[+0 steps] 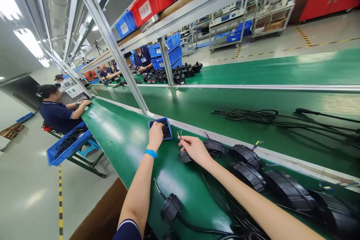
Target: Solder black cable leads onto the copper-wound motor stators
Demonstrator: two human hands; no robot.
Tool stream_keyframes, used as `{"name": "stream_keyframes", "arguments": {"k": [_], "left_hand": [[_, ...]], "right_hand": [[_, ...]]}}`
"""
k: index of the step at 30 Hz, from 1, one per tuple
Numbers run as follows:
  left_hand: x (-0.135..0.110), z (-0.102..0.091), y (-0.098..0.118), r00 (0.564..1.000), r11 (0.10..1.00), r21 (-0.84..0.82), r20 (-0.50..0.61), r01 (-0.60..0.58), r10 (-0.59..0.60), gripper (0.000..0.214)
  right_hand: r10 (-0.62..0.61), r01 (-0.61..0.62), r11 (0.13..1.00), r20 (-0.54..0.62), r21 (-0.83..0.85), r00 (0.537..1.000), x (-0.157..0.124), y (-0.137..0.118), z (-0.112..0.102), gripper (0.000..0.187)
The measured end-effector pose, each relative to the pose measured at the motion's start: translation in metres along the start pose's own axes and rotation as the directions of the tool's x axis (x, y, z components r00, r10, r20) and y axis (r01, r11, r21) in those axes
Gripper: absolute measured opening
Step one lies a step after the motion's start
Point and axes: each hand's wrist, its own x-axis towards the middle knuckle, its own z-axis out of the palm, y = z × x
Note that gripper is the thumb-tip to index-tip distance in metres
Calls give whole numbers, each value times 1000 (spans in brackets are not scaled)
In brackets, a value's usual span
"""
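My left hand (156, 133), with a blue band round its wrist, reaches into a small blue bin (170, 131) of small black parts (166, 130). Its fingers are curled down among the parts, and what they pinch is hidden. Just right of the bin, my right hand (194, 148) pinches the thin coloured wires (180, 135) of a cable end, whose tips fan out yellow, blue and reddish. Under that hand sits a round black housing (185, 157), partly covered. Another black housing (171, 208) with a cable and bare wire ends lies nearer me, between my forearms.
Several round black housings (247, 156) line the green bench (118, 131) at the right. Black cables (253, 115) lie beyond the metal rail. A metal post (120, 52) rises behind the bin, under a shelf with a red bin (153, 0). A co-worker (57, 108) sits at far left.
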Motion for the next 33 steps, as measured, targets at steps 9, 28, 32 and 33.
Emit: {"name": "stream_keyframes", "arguments": {"k": [9, 28, 32, 33], "left_hand": [[0, -3, 0, 1000, 999, -20, -9, 25, -25, 23], [-1, -4, -1, 999, 985, -168, -24, 35, -40, 20], [1, -5, -2, 998, 970, -237, -24, 45, -52, 17], [2, -6, -1, 998, 963, -264, -21, 45, -52, 18]], "right_hand": [[-121, 117, 987, -33, -110, 992, 5, 8, -8, 43], [-8, -16, 961, -87, -276, 996, 1, 5, -14, 34], [-16, -3, 970, -73, -244, 997, 6, 9, -13, 32], [-18, 2, 973, -67, -233, 998, 7, 11, -13, 32]]}}
